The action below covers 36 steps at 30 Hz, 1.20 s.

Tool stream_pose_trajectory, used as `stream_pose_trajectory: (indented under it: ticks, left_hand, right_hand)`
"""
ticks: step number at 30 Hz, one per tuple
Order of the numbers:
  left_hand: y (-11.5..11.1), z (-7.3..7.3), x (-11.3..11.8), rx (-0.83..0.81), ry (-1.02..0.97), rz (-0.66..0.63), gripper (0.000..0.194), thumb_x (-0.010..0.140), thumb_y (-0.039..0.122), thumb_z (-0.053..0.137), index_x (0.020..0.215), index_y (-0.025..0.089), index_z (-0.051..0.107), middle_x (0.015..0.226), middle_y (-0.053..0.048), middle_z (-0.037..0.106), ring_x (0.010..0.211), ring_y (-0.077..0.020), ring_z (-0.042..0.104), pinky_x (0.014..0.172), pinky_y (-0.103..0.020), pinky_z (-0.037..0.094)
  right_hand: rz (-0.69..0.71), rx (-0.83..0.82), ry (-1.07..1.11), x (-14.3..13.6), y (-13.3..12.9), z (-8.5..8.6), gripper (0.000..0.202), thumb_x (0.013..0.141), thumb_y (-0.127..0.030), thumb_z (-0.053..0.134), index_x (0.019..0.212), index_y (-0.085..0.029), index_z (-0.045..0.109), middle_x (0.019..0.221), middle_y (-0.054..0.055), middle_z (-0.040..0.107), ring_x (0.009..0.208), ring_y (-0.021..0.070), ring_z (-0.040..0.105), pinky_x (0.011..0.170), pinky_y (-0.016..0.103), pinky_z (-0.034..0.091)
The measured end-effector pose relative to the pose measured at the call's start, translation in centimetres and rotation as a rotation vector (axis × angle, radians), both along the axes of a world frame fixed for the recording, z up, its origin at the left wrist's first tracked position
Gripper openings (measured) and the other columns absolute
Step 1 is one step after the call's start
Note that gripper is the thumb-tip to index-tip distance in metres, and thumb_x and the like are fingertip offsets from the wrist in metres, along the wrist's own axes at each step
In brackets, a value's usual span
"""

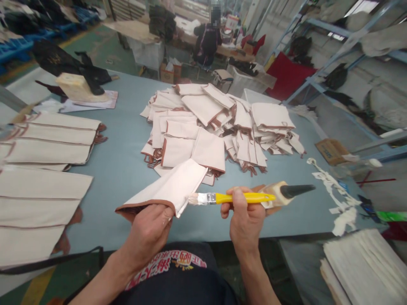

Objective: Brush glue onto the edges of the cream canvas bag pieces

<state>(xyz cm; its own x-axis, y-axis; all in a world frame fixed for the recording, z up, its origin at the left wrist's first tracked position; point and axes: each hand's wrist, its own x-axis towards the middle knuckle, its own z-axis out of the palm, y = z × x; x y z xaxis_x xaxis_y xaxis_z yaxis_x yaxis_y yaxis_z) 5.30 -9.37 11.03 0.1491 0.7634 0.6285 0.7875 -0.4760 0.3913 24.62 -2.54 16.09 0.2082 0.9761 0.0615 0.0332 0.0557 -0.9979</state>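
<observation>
The left hand (149, 231) grips a cream pouch (168, 188) by its brown-trimmed end, fingers closed, above the table (127, 144). The right hand (246, 216) clasps a yellow brush (232, 198), bristles touching the pouch. A pouch pile (216, 123) lies beyond.

1. The flat cream stacks (41, 203) at near left run off the frame's left edge.
2. The bundle (365, 267) at near right is cut by the corner.
3. The right hand (246, 218) hides part of the glue bottle (280, 192).
4. The distant person's (208, 40) face is blurred.
</observation>
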Motion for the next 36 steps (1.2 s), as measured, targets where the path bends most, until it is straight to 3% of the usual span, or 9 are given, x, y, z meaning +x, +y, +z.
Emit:
stream_pose_trajectory:
  ticks: [7, 13, 18, 24, 29, 36]
  left_hand:
    - [0.0, -1.3, -0.4, -0.009, -0.009, -0.006, 0.029, 0.094, -0.003, 0.044, 0.091, 0.020, 0.061, 0.073, -0.003, 0.069, 0.066, -0.0194, 0.063, 0.062, -0.029, 0.049]
    - [0.0, -1.8, -0.2, -0.022, -0.052, -0.044, 0.027, 0.095, -0.003, 0.046, 0.096, 0.017, 0.064, 0.078, -0.006, 0.071, 0.071, -0.0203, 0.064, 0.065, -0.028, 0.051]
    - [0.2, -1.7, 0.0, -0.026, -0.068, -0.033, 0.029, 0.094, -0.004, 0.043, 0.092, 0.018, 0.063, 0.076, -0.006, 0.071, 0.070, -0.0201, 0.064, 0.066, -0.029, 0.052]
    - [0.3, -1.5, 0.0, -0.075, -0.071, -0.019, 0.028, 0.094, -0.002, 0.046, 0.096, 0.018, 0.067, 0.073, -0.005, 0.070, 0.074, -0.0203, 0.068, 0.068, -0.028, 0.055]
    - [0.4, -1.8, 0.0, -0.031, -0.076, 0.001, 0.027, 0.097, -0.001, 0.045, 0.090, 0.019, 0.061, 0.073, -0.004, 0.069, 0.069, -0.0191, 0.066, 0.066, -0.028, 0.054]
    - [0.2, -2.1, 0.1, -0.057, -0.107, -0.002, 0.025, 0.097, 0.000, 0.046, 0.090, 0.019, 0.061, 0.076, -0.005, 0.069, 0.073, -0.0196, 0.066, 0.070, -0.028, 0.054]
  right_hand:
    - [0.167, -0.070, -0.026, -0.9, -2.4, 0.0, 0.041, 0.096, -0.054, 0.064, 0.074, -0.020, 0.062, 0.040, -0.005, 0.056, 0.032, 0.0119, 0.051, 0.036, 0.021, 0.043]
    - [0.025, -0.080, 0.011, -0.5, -1.0, -1.4, 0.043, 0.090, -0.060, 0.069, 0.075, -0.020, 0.060, 0.042, -0.007, 0.054, 0.034, 0.0121, 0.051, 0.039, 0.022, 0.045]
    - [0.128, -0.182, 0.056, -0.7, -1.9, -1.7, 0.043, 0.093, -0.059, 0.066, 0.076, -0.021, 0.060, 0.041, -0.006, 0.054, 0.033, 0.0125, 0.050, 0.038, 0.022, 0.043]
    - [0.012, -0.129, 0.122, -0.7, -0.4, -2.3, 0.040, 0.088, -0.059, 0.070, 0.078, -0.021, 0.059, 0.043, -0.009, 0.053, 0.035, 0.0123, 0.050, 0.040, 0.024, 0.045]
    - [0.153, -0.216, 0.177, -1.5, -0.4, -2.8, 0.041, 0.088, -0.058, 0.070, 0.076, -0.021, 0.058, 0.041, -0.009, 0.051, 0.034, 0.0118, 0.049, 0.040, 0.023, 0.045]
    - [0.171, -0.268, 0.225, -1.6, -0.1, -3.5, 0.042, 0.084, -0.060, 0.073, 0.076, -0.021, 0.059, 0.041, -0.010, 0.050, 0.033, 0.0106, 0.045, 0.041, 0.023, 0.045]
